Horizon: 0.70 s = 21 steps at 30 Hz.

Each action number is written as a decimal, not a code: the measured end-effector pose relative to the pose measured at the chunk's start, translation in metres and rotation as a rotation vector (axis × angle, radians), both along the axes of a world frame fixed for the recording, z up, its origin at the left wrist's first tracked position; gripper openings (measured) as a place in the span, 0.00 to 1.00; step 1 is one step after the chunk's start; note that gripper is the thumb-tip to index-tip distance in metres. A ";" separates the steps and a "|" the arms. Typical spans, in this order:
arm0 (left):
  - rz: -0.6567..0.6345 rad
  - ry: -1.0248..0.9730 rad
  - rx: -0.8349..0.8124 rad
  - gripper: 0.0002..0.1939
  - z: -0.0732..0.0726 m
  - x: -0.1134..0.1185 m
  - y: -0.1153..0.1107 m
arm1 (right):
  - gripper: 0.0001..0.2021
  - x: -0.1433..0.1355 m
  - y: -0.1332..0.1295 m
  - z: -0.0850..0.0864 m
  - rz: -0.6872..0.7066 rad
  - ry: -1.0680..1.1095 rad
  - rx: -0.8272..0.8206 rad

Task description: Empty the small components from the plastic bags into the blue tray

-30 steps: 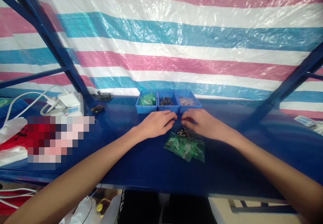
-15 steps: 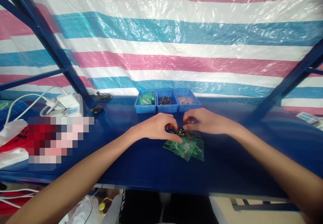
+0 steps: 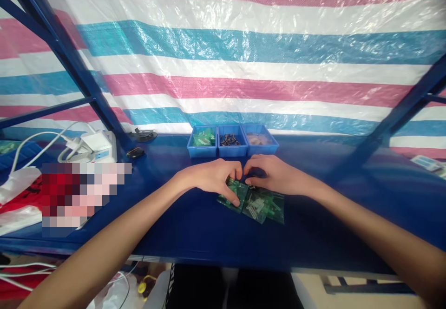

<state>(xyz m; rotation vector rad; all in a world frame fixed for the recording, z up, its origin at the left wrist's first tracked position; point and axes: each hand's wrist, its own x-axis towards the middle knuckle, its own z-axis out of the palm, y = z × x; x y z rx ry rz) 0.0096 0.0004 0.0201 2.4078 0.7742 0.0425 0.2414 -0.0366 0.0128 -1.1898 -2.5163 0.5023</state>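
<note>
Several small clear bags with green and pale parts (image 3: 257, 207) lie overlapping on the blue table. My left hand (image 3: 223, 180) is closed over the leftmost bag (image 3: 237, 192), its thumb on the bag's face and its fingers at the upper edge. Curled over the top of the pile is my right hand (image 3: 270, 174), with thumb and fingertips close together by small dark and metallic pieces; what it grips is too small to make out. Behind the hands stand three joined blue bins, with green pieces (image 3: 204, 137), dark metallic pieces (image 3: 230, 140) and pale bags (image 3: 258, 139).
On the left of the table (image 3: 167, 234) are a white power strip with plugs (image 3: 101, 144), a black object (image 3: 135, 152), and red and white plastic (image 3: 21, 190). A striped sheet (image 3: 244, 44) hangs behind, between blue frame posts (image 3: 390, 114).
The leftmost bag has shifted left with my left hand, spreading the pile. My right hand has moved slightly left, and its fingers are nearer my left hand.
</note>
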 end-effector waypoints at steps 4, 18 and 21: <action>0.015 -0.014 -0.010 0.31 0.001 -0.002 0.002 | 0.06 -0.003 0.001 -0.003 0.000 0.020 0.074; -0.031 -0.181 -0.218 0.23 0.000 -0.005 0.007 | 0.09 0.000 0.006 -0.007 -0.098 0.059 0.131; -0.090 -0.211 -0.198 0.18 0.005 -0.009 0.012 | 0.10 -0.002 0.004 -0.008 -0.108 0.028 0.200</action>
